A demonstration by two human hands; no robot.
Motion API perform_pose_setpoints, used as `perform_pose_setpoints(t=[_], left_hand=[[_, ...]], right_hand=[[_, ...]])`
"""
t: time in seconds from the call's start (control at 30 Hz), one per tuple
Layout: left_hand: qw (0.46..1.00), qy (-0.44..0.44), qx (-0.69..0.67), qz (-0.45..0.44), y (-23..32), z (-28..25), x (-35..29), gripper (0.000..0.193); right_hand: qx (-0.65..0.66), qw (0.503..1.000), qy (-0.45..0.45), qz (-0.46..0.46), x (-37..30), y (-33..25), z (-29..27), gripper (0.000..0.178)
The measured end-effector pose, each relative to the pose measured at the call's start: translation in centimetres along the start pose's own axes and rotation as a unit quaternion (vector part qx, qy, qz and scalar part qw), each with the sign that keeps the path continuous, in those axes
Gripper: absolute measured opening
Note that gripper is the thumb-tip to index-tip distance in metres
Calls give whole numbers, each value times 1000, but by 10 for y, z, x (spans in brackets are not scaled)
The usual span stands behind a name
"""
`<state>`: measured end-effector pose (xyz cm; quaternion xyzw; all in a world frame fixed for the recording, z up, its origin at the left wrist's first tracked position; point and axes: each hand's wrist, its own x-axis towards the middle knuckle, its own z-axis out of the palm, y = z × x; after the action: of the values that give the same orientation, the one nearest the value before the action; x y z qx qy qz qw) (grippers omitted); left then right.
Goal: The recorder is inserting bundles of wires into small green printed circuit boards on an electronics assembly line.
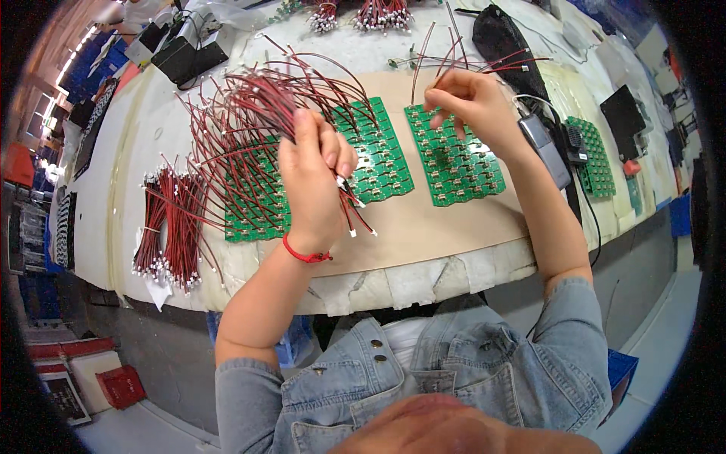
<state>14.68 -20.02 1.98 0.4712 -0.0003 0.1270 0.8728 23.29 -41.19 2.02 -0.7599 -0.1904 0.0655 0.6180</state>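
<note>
1. The bundle of red-and-black wires (265,94) is up in front of the person, above a wire-covered green board (386,163); its white-tipped ends fan out past the fist, and a few more hang below it.
2. The left hand (314,166) has hold of this bundle, the fingers curled closed around it and the thumb lying along the strands. A red cord bracelet (306,256) circles that wrist.
3. The right hand (475,110) is over the far end of a second green board (463,170), thumb and forefinger drawn close together, the other fingers loosely bent. Loose wires rise just beyond the fingertips; whether one is pinched there cannot be told.
4. Both boards lie on a tan sheet (393,238), apart from each other; many wires spread across the left one.
5. To the left, bunched wires (181,219) lie near the table's front edge.
6. To the right lie a grey rectangular device (543,144) and, farther out, another green board (595,163).
7. A black pouch (505,45) lies beyond the right hand.
</note>
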Motion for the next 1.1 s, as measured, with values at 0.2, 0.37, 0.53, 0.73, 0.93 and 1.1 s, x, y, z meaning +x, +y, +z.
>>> perform_pose_setpoints(t=[0.2, 0.37, 0.53, 0.73, 0.93, 1.1], left_hand=[[999, -10, 25, -46, -10, -2, -1, 32], [998, -11, 33, -52, -9, -2, -2, 32], [998, -9, 34, -57, -9, -2, -1, 29], [998, 12, 37, -56, -10, -3, 0, 28], [998, 4, 37, -47, -11, -6, 1, 29], [998, -3, 48, -39, -9, -6, 3, 29]], right_hand=[[-214, 971, 61, -89, 27, 49, 8, 18], [-264, 956, 67, -109, 27, 58, 10, 18], [-264, 956, 62, -115, 26, 59, 10, 18], [-244, 959, 62, -132, 25, 66, 11, 17], [-277, 950, 60, -134, 24, 65, 16, 17], [-311, 940, 32, -136, 27, 59, 15, 17]])
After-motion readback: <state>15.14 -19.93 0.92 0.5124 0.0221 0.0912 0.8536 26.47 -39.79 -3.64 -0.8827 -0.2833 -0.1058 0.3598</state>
